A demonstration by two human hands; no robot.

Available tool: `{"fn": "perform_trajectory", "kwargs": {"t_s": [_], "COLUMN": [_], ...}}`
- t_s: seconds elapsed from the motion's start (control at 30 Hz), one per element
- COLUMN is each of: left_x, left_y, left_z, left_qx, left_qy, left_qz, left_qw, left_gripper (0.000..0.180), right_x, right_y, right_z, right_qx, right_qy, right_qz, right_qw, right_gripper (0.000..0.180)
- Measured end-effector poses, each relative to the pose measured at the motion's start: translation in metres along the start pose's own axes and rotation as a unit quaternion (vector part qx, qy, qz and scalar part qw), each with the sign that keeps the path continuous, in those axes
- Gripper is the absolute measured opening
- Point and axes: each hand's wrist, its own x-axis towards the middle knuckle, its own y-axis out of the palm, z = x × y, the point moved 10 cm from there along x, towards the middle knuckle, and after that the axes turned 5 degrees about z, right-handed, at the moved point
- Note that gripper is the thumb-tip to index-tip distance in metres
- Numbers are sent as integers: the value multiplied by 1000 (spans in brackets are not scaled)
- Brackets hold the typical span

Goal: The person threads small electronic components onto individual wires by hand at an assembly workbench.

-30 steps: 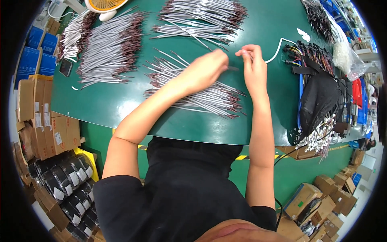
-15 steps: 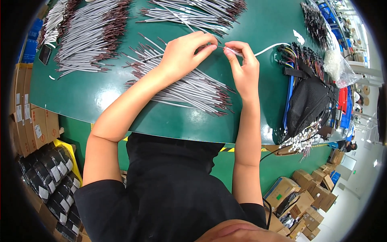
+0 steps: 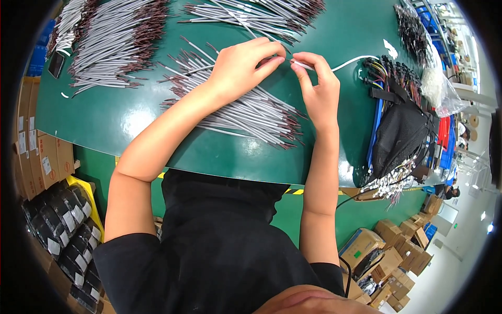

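Observation:
My left hand (image 3: 238, 68) is closed in a pinch above the table, with a thin brown wire end (image 3: 288, 60) showing at its fingertips. Facing it, my right hand (image 3: 318, 86) pinches a white tube (image 3: 356, 58), which trails out to the right behind the fingers. The wire end and the tube's tip meet or nearly meet between the two hands; the exact contact is too small to make out. Under my left forearm lies a loose pile of grey cables (image 3: 246, 120) with brown wire ends. Part of that pile is hidden by the arm.
More grey cable bundles lie at far left (image 3: 112, 44) and far middle (image 3: 251, 18) of the green table (image 3: 230, 162). On the right are a black mesh bag (image 3: 400, 136), connector wires (image 3: 392, 70) and a clear plastic bag (image 3: 444, 94). Cardboard boxes (image 3: 361, 248) stand on the floor.
Both hands stay in nearly the same place. Less of the brown wire shows between the fingertips, and the hands are slightly closer together. The whole view has shifted a little.

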Motion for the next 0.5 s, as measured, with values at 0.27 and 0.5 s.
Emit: {"fn": "perform_trajectory", "kwargs": {"t_s": [0.27, 0.5], "left_x": [-1, -4], "left_y": [0, -5], "left_z": [-6, -17], "left_qx": [49, 66], "left_qy": [41, 83], "left_qz": [-16, -49], "left_qw": [998, 993], "left_gripper": [10, 8], "right_x": [0, 0], "right_y": [3, 1], "right_z": [1, -2], "right_qx": [15, 19], "right_qy": [6, 29], "right_qz": [12, 21], "right_qw": [1000, 999], "right_gripper": [20, 23]}}
